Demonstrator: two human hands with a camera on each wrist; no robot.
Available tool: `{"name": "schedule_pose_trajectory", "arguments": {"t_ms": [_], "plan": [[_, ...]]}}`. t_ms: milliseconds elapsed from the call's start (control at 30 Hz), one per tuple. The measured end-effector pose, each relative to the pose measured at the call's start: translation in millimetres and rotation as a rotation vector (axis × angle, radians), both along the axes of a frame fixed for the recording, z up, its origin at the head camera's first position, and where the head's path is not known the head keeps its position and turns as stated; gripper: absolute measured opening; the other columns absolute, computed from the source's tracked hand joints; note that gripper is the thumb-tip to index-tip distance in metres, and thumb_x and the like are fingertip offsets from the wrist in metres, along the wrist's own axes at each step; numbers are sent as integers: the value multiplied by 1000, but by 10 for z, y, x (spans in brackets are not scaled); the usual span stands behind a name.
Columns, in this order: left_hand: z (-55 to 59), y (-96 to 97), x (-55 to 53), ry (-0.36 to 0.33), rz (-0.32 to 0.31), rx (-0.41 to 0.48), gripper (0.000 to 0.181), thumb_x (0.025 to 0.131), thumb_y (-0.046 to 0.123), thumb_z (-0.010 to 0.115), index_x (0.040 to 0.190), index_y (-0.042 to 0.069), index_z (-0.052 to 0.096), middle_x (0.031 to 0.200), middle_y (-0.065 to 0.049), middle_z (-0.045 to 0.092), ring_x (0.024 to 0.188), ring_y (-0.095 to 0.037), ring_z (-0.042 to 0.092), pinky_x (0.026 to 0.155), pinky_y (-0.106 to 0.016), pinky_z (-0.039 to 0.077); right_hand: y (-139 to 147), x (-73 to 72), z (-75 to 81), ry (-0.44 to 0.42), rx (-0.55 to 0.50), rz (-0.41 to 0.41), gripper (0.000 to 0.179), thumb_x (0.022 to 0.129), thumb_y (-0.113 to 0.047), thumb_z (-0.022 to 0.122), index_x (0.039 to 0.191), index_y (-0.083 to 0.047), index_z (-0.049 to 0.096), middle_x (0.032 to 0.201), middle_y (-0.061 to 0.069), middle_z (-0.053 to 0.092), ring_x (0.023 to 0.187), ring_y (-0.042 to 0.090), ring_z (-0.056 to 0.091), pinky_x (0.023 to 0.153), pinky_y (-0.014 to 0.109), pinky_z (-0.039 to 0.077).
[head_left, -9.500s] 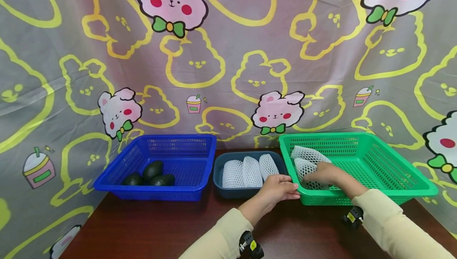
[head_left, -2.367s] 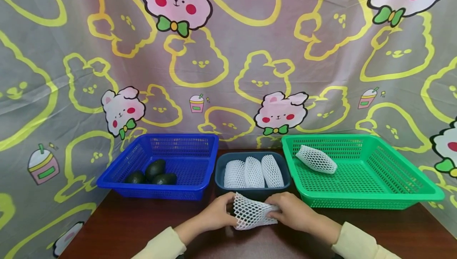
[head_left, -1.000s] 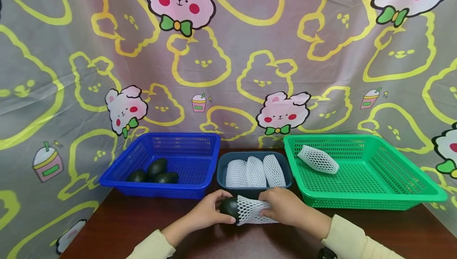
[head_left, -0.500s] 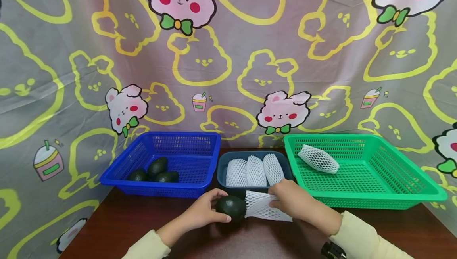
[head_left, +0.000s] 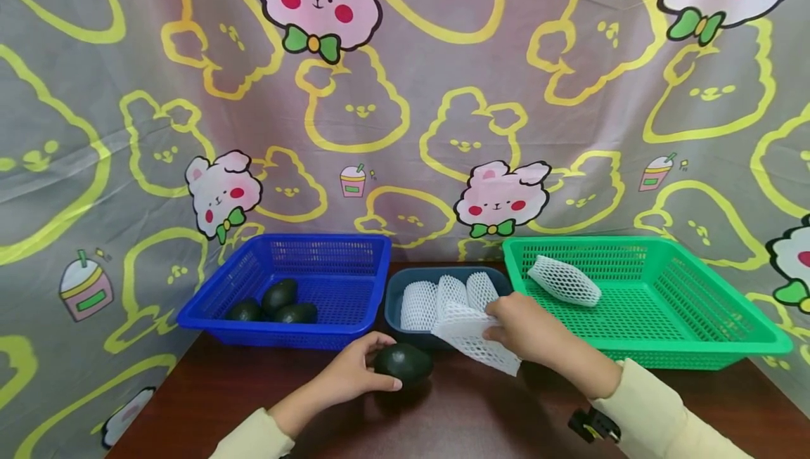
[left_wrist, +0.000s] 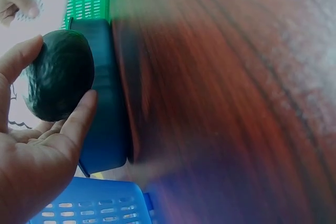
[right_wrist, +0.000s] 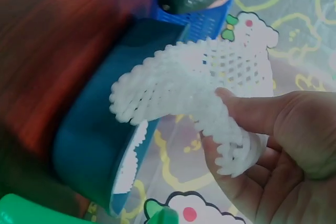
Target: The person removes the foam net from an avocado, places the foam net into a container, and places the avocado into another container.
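My left hand (head_left: 356, 369) grips a dark green avocado (head_left: 405, 363) between thumb and fingers, just in front of the small dark blue tray (left_wrist: 105, 129). My right hand (head_left: 522, 325) pinches one end of a white foam net sleeve (head_left: 476, 336). In the right wrist view the sleeve (right_wrist: 173, 82) looks bent and flattened, with no fruit showing inside. It overlaps the tray's front rim and sits apart from the avocado. Several white foam nets (head_left: 420, 306) lie side by side in the tray.
On the left a blue basket (head_left: 278, 338) holds three avocados (head_left: 279, 296). A green basket (head_left: 658, 359) at the right has one white foam net (head_left: 564, 280) in its back left corner. Behind everything hangs a patterned cloth (head_left: 405, 128).
The foam net has come off the avocado. My right hand has lifted it up and away toward the tray, while my left hand has drawn the bared avocado slightly left.
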State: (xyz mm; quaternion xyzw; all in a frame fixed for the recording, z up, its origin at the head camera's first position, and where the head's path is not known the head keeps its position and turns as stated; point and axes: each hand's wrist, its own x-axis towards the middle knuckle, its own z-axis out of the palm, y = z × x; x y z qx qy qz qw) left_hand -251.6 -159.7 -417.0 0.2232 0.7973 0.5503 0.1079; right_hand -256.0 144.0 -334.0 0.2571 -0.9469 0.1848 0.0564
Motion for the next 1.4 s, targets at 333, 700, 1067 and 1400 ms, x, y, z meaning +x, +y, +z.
{"name": "schedule_pose_trajectory", "arguments": {"t_ms": [333,700,1067,1400], "plan": [[-42,-4,20,-7,0,7,57,74,9,83,120,-4,52,109,-12,60,98,-22,63,80,-30,54,-120,-275,2,-9,-250,-24,39,83,-17,78,58,-12,49,51,-5,30,47,10,31,45,24,26],[-47,2,56,-18,-2,22,56,75,7,83,120,-4,53,111,-12,60,100,-23,63,81,-31,54,-481,-573,-168,-248,-591,-290,18,86,-20,75,87,-1,73,67,4,64,56,18,53,50,28,43],[-49,-10,79,-15,0,30,55,75,8,82,120,-4,53,111,-12,60,101,-23,63,82,-31,54,-840,-792,-450,-385,-758,-383,20,87,-17,73,91,3,71,76,7,67,63,17,62,57,30,54],[-23,-33,72,-3,6,17,55,74,8,83,119,-4,53,113,-12,59,103,-24,62,83,-32,54,-1021,-909,-557,-372,-678,-457,16,81,-12,74,81,3,68,71,8,65,59,16,60,53,29,52]]}}
